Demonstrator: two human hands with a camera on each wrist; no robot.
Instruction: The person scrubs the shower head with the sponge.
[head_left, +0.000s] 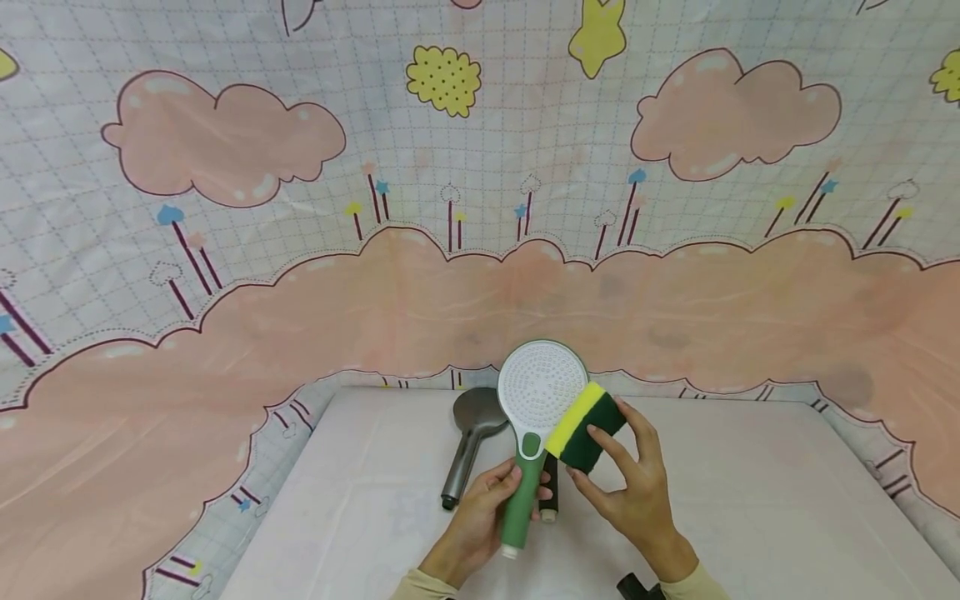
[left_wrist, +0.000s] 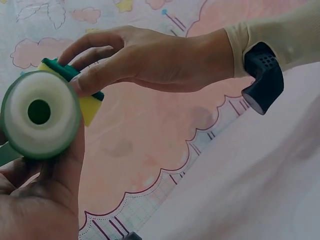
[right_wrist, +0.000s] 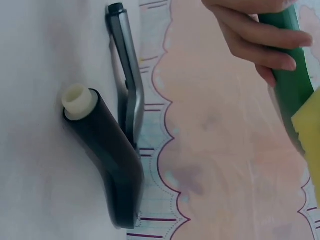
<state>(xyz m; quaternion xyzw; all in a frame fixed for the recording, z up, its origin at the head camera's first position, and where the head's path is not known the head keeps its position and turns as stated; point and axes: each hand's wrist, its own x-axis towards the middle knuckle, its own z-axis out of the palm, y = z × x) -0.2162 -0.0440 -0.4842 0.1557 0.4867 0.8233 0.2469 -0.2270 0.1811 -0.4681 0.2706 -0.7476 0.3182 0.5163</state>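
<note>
Backdrop: we see a printed sheet point(head_left: 450, 304) filling the upper frame, with dashed grid lines, outlined pink clouds point(head_left: 232, 142) and a broad scalloped pink band.
Table: a pale, smooth surface point(head_left: 750, 517) spreads across the bottom of the frame.
Green shower head: we find this shower head point(head_left: 532, 446) raised near the lower centre, its round white face dotted with rings of tiny nozzles, its green handle ending in a pale tip.
Left hand: its fingers point(head_left: 483, 504) curl round that handle, grasping it.
Right hand: thumb and fingertips pinch the sponge; this hand point(head_left: 641, 492) is right of the handle.
Sponge: a tilted block point(head_left: 585, 427) of yellow foam backed by dark green scouring fibre, overlapping the face's lower right edge; we cannot tell whether they touch.
Grey shower head: glossy, this one point(head_left: 467, 450) lies left of the green one.
Black shower head: mostly hidden from the head view, it point(right_wrist: 112, 160) shows its bent body and cream tip to us in the right wrist view.
Sleeve: only the left wrist view gives us a full look at the black device point(left_wrist: 264, 77) on the beige cuff point(left_wrist: 240, 50).
</note>
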